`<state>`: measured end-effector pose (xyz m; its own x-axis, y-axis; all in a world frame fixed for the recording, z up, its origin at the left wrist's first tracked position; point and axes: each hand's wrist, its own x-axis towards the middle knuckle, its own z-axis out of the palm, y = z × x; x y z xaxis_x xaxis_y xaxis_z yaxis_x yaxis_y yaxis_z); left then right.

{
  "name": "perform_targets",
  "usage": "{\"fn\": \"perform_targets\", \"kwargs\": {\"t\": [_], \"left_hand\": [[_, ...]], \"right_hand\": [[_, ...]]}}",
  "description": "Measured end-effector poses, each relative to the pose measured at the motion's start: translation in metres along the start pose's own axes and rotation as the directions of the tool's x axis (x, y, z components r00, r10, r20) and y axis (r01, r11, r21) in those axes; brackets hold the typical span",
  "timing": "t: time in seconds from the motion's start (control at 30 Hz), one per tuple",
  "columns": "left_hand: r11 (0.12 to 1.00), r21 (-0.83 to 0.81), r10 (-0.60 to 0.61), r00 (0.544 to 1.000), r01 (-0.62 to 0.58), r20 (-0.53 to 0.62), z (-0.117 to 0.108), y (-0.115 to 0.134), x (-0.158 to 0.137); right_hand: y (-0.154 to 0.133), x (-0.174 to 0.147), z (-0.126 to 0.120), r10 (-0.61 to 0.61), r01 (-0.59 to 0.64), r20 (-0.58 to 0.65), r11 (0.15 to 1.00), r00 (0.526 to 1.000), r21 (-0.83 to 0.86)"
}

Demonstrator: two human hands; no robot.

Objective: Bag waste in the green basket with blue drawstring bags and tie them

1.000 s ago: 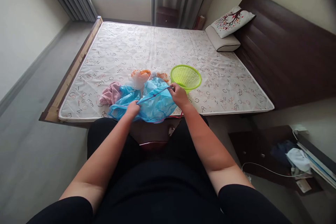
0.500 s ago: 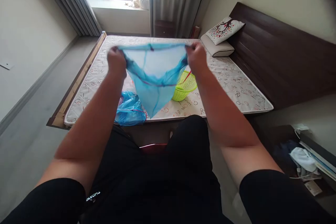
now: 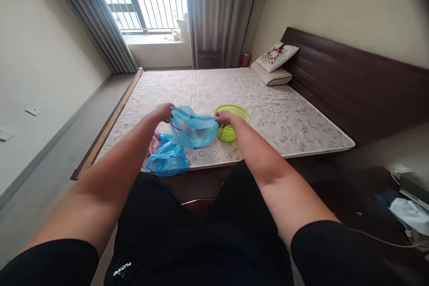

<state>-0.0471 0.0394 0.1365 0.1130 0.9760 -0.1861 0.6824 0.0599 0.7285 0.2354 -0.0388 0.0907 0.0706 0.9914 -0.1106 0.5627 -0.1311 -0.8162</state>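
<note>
Left grip, right grip, blue bag between

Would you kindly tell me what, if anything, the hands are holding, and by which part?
A thin blue bag, held at opposite ends of its upper edge: left hand at one, right hand at the other.

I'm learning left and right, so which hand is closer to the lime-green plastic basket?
Right. The right hand overlaps the lime-green plastic basket at its left side in view; the left hand is farther left, across the held blue bag.
</note>
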Motion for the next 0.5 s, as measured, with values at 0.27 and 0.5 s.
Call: {"fn": "perform_targets", "kwargs": {"t": [0.27,0.5], "left_hand": [[0.936,-0.351,-0.013,0.997,-0.013,-0.074,-0.036,0.063,0.039],[0.811,-0.583,0.029,0.99,0.057,0.136,0.004,0.108,0.027]], "right_hand": [[-0.028,0.049,-0.088,0.102,0.025,-0.262,0.896,0.96,0.443],[-0.046,0.033,-0.125,0.143,0.09,-0.318,0.782,0.937,0.617]]}}
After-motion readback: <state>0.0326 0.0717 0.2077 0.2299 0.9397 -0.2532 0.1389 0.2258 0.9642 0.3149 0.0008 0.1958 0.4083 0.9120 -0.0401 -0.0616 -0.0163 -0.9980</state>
